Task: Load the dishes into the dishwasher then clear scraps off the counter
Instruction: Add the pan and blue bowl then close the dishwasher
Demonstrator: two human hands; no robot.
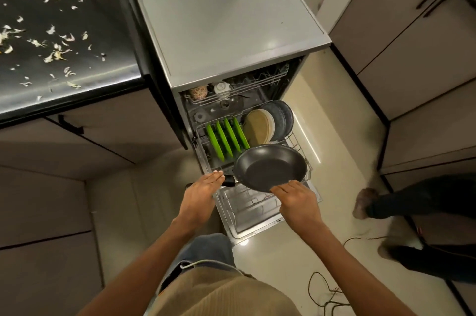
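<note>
— Pan handle (230,181)? Mostly covered by the left hand (203,193); only the stub near the bowl visible.

— Scraps (55,54) on the counter (77,89)? Too small to identify; cut off at the left edge.

— Upper rack (231,91)? Half hidden under the dishwasher top (226,19). Legs (412,202) at right blurred, cropped by the edge.

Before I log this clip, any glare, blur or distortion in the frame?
Head view: wide-angle bending curves the counter and cabinet edges; ceiling light glares on the dishwasher top and floor; the bystander's feet are motion-blurred; pan and both hands look sharp.
</note>
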